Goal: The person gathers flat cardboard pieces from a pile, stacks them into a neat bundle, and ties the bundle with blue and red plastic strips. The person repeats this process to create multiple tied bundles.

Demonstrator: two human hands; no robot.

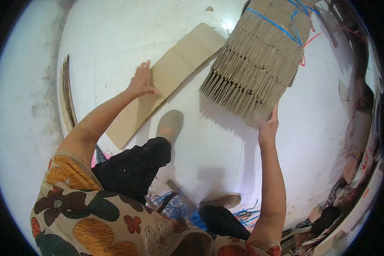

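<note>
In the head view, a flat folded cardboard sheet (166, 81) is seen lying on the white floor (209, 145), in the upper middle of the frame. The left hand (141, 81) is laid flat on it with fingers spread. At the upper right, a thick bundle of cardboard sheets (260, 55), tied with blue string (275, 25), is touched at its lower edge by the right hand (268, 128); how its fingers are set cannot be told. A grey shoe (170, 124) is seen between the hands. Blue strings (243, 213) and cardboard scraps (328, 230) are piled at the lower right.

Flat cardboard sheet (166, 81) on the floor (209, 141), left of the tied cardboard bundle (260, 59); foot (170, 124) just before the sheet.
</note>
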